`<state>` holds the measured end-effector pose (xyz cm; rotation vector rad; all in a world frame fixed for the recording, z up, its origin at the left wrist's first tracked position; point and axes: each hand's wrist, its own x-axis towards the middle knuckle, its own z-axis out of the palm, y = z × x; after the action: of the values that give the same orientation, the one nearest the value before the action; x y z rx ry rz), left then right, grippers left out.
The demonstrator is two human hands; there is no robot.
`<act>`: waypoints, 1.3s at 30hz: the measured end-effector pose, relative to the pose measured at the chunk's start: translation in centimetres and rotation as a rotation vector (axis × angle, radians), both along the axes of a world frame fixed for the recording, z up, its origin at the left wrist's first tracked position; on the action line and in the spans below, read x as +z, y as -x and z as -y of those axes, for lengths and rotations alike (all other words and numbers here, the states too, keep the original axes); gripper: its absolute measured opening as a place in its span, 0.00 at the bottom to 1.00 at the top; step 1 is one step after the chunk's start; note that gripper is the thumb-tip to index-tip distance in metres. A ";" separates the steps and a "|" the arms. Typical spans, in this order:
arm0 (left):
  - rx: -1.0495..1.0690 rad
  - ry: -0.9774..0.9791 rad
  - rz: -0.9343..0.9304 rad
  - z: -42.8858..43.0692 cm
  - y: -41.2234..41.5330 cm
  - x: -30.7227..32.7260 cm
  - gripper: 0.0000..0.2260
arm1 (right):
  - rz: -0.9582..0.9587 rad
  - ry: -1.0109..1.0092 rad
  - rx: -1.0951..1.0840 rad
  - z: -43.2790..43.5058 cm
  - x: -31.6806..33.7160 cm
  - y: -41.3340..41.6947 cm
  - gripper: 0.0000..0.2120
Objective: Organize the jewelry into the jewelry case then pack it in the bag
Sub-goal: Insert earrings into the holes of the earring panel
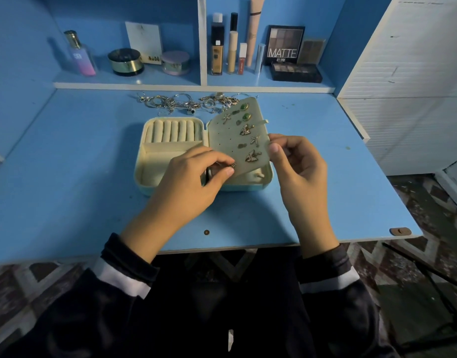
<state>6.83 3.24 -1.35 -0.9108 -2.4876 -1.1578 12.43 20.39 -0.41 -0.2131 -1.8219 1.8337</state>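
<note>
Small earring (232,165) held at the jewelry case's (145,156) stud panel (230,140)
The left hand (194,177) pinched the earring between thumb and fingertip at the panel's lower edge. The right hand (297,166) gripped the panel's right edge, above the open case on the desk (67,177).

Blue table (80,177): jewelry case (160,161), loose jewelry (181,102)

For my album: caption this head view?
Left hand pinches a small dark earring at the pale perforated panel of an open cream jewelry case, right hand steadying it.
</note>
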 end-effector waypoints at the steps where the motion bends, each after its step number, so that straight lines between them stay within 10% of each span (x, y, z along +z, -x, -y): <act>1: -0.006 -0.007 -0.008 0.1 -0.1 -0.1 0.08 | -0.001 0.000 0.000 0.0 0.0 0.1 0.04; 39: 0.119 -0.381 0.034 1.0 -1.9 -2.1 0.09 | 0.125 0.207 0.317 2.9 -0.6 1.9 0.07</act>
<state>8.77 2.24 -3.42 -0.6332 -2.1976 -1.5416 10.58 17.52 -0.99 -0.1212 -1.8308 2.2788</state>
